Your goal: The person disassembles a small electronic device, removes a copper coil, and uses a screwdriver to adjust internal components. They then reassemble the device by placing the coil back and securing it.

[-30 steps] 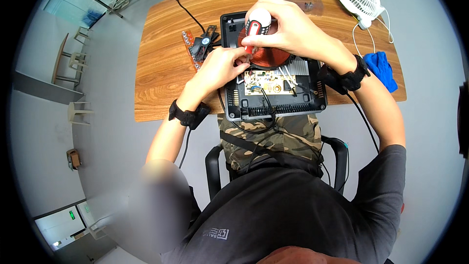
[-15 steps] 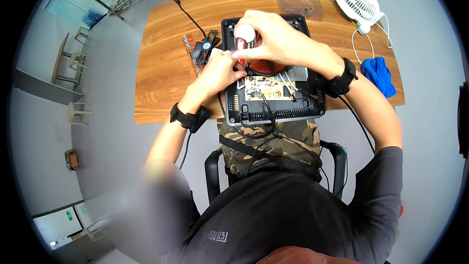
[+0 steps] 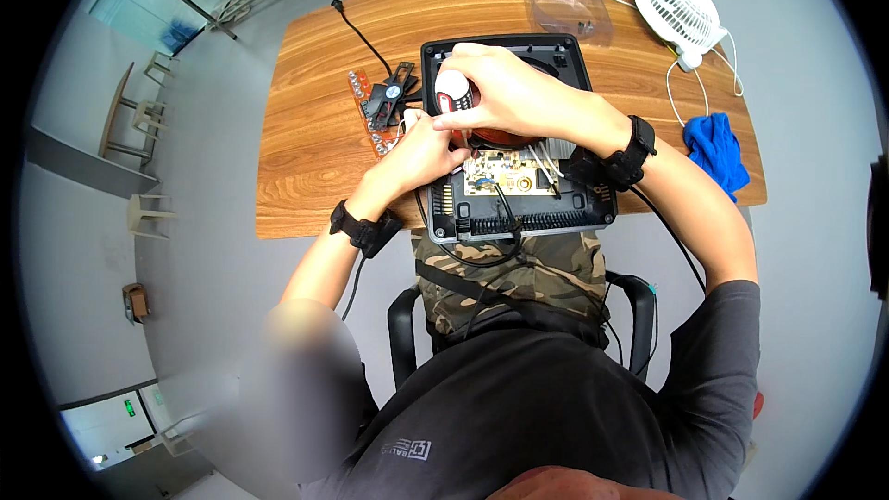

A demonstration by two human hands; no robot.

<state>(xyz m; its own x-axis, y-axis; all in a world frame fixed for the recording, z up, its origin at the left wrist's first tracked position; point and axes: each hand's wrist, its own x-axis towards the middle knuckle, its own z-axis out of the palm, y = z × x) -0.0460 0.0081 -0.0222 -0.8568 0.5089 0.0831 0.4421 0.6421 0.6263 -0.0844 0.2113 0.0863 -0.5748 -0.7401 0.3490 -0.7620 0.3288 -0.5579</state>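
Note:
An opened induction cooker, its black housing (image 3: 546, 208) toward me, sits at the table's near edge. Inside are a pale circuit board (image 3: 491, 183), a copper coil (image 3: 505, 139) mostly under my right arm, and a ribbed heat sink (image 3: 561, 150). My right hand (image 3: 514, 93) is closed around the handle of a white, red and black screwdriver (image 3: 453, 93), tilted over the board's left corner. Beside its lower end, my left hand (image 3: 419, 156) has its fingers pinched together low at the board; whatever they grip is hidden. The screwdriver's tip is hidden too.
Left of the cooker lie a small black fan (image 3: 389, 97) and an orange component strip (image 3: 358, 88); a black plug cable (image 3: 361, 32) runs behind. At the right stand a white desk fan (image 3: 678, 9) and a blue cloth (image 3: 715, 153). A clear plastic piece (image 3: 567, 9) lies far back.
The screwdriver has tilted, its top moving slightly left and nearer me. My right hand has come down a little with it; my left hand stays beside the board's corner.

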